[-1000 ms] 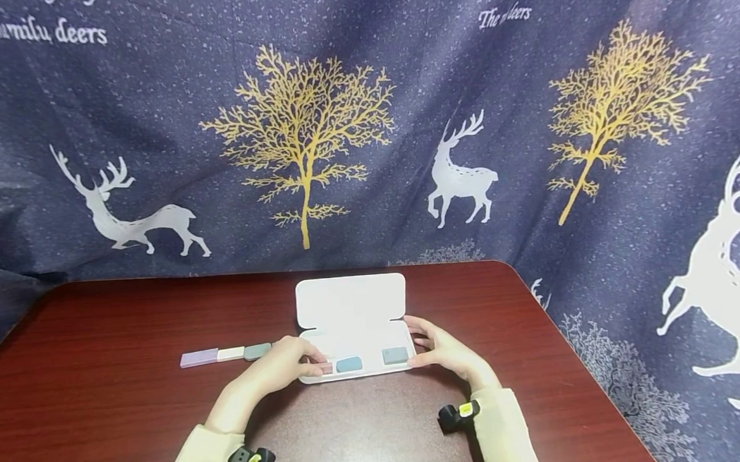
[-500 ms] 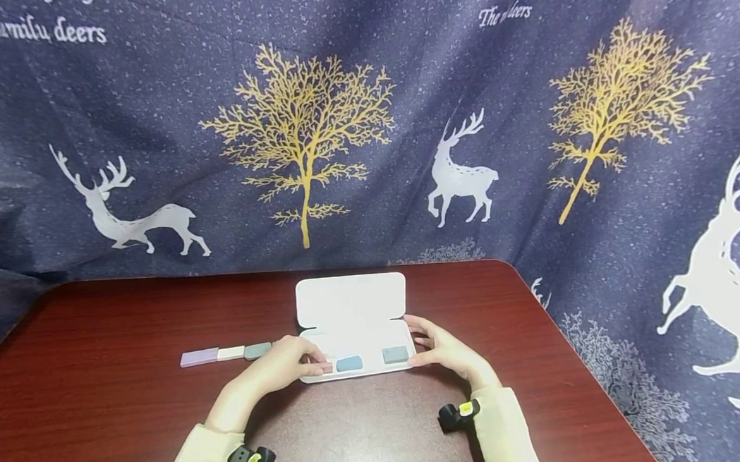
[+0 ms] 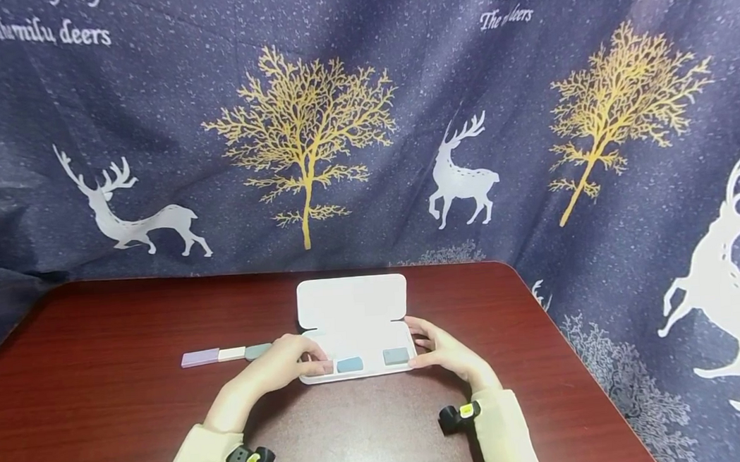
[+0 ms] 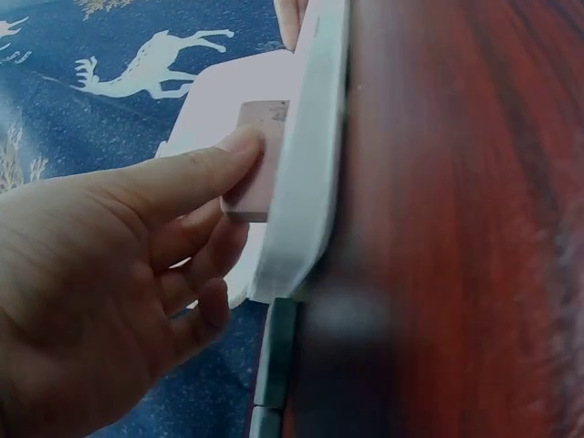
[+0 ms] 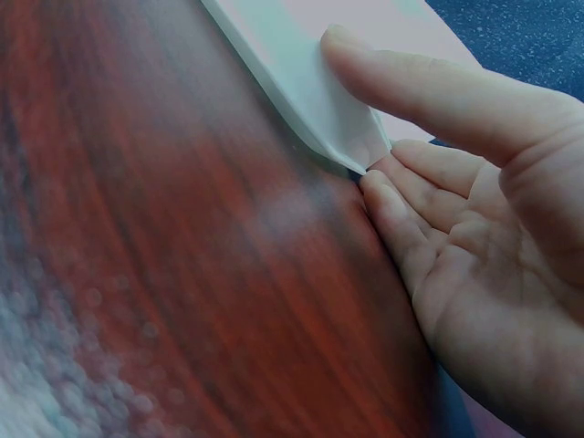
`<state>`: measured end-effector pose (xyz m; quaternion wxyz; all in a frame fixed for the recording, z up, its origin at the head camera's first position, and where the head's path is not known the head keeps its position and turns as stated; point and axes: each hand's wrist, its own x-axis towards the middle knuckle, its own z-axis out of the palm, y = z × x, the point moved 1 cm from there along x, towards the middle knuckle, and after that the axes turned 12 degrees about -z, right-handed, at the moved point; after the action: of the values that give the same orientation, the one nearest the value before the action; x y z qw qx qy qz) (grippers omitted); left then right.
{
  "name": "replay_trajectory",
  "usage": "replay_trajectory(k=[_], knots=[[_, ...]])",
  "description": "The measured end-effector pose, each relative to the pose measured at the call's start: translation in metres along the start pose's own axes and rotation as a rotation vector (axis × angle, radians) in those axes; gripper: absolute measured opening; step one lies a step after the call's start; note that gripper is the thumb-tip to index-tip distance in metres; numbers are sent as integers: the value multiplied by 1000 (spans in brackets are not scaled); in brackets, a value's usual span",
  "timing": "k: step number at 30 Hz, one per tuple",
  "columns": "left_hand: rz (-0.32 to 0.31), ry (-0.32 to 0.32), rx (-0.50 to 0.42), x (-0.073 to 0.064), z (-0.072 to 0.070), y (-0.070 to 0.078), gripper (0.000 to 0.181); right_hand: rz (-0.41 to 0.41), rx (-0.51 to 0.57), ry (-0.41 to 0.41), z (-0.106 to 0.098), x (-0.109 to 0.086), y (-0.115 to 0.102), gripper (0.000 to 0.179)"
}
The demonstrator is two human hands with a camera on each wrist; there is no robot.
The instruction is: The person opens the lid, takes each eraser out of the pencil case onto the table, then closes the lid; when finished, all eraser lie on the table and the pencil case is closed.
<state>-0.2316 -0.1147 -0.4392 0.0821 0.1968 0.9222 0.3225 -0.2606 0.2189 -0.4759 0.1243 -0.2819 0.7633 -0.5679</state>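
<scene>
A white pencil case (image 3: 351,300) lies with its lid folded back on the table. At its left end my left hand (image 3: 289,362) pinches a pinkish-brown eraser (image 4: 262,173) between thumb and fingers. In the left wrist view this eraser stands partly above the case's front wall, its lower part hidden. A blue eraser (image 3: 350,364) and a grey-green eraser (image 3: 395,356) lie inside the case. My right hand (image 3: 442,349) holds the case's right end, the thumb over the front rim and the other fingers against the end, as the right wrist view shows.
Left of the case, a purple block (image 3: 200,358), a cream block (image 3: 231,354) and a green block (image 3: 256,351) lie end to end on the dark red table (image 3: 115,324). A blue curtain (image 3: 363,118) with deer and trees hangs behind the table's back edge.
My left thumb has shifted slightly on the pinkish-brown eraser, which shows a little higher in the head view. The right hand and the case stay where they were.
</scene>
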Motion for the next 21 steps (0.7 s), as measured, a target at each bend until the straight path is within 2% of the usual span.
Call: replay_trajectory(k=[7,13,21], knots=[[18,30,-81,-3,-14,-7,17,4,9,2,0,0,1,85],[25,54,-107,-9,-26,-18,18,6,26,2,0,-1,0,86],[-41,60,-109,-17,-40,-35,19,-5,32,0,1,0,-2,86]])
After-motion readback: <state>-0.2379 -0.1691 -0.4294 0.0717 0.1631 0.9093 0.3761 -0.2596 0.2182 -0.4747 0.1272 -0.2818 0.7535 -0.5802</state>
